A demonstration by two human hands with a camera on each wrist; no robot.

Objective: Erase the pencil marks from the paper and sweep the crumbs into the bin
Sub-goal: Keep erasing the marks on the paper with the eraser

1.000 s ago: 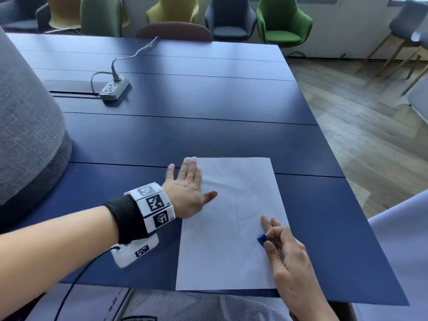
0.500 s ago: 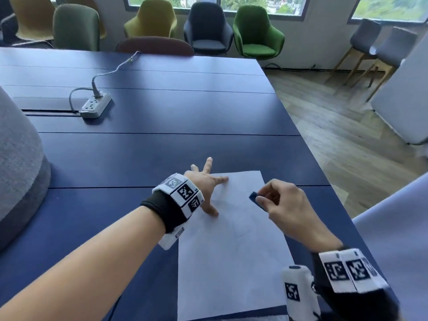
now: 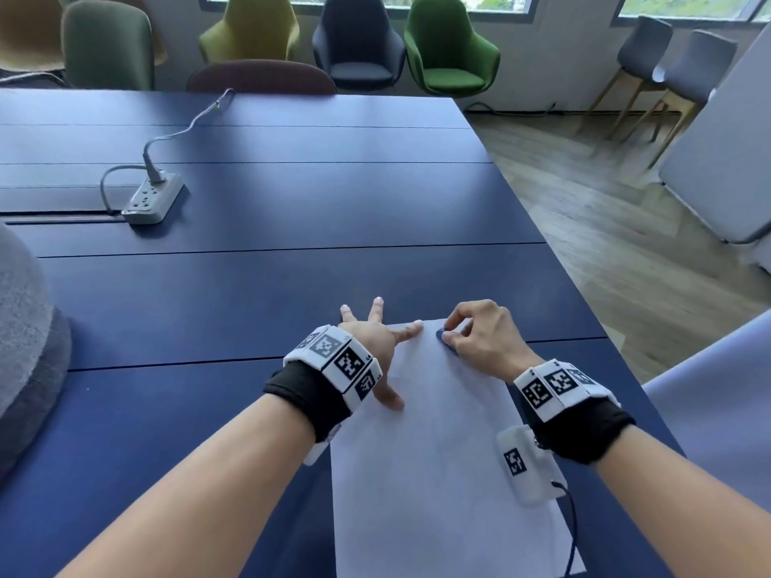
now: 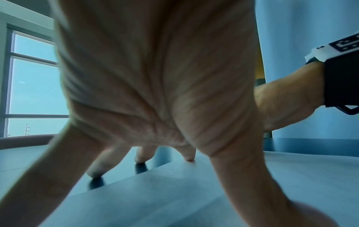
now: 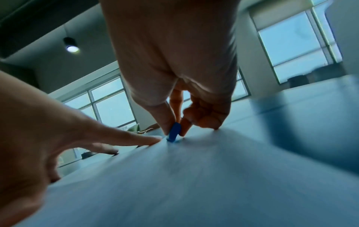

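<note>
Since a second ago your right hand (image 3: pixel 479 340) has carried the eraser (image 5: pixel 174 132) from the sheet's near right up to its far edge, thumb and forefinger pinching it, tip down on the paper (image 3: pixel 438 473). Just beside it, your left hand (image 3: pixel 371 340) presses splayed, straight fingers. Erasing still underway; no crumbs or bin visible.
</note>
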